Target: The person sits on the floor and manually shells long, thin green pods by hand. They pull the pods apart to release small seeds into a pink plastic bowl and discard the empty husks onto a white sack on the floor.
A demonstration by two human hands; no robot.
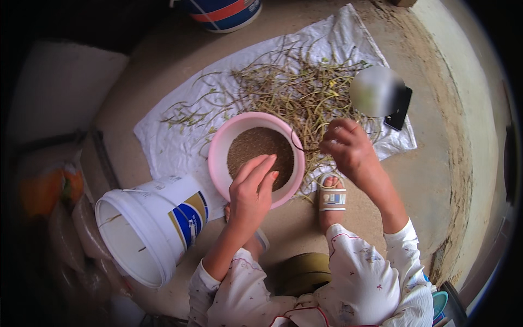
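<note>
My left hand [253, 184] is over the near side of a pink-rimmed basin [216, 163], its fingers bent together; whether they pinch anything I cannot tell. Small brown grains or seeds [253, 143] cover the bottom of the basin. To the right of the rim is my right hand [343, 141], fingers curled and blurred, beside a dark, thin, curved pod or stem [297, 142] that reaches over the basin's edge. Whether that hand grips it is unclear. Behind both hands a heap of long, thin green and brown pods or stems [294, 90] lies on a white woven sheet [171, 143].
A white plastic bucket [159, 220] lies tipped on its side at left, with filled clear bags [65, 237] beyond it. A dark phone [399, 110] rests at the sheet's right edge. Another bucket [224, 16] stands at the back. My sandalled foot [332, 196] is near the basin.
</note>
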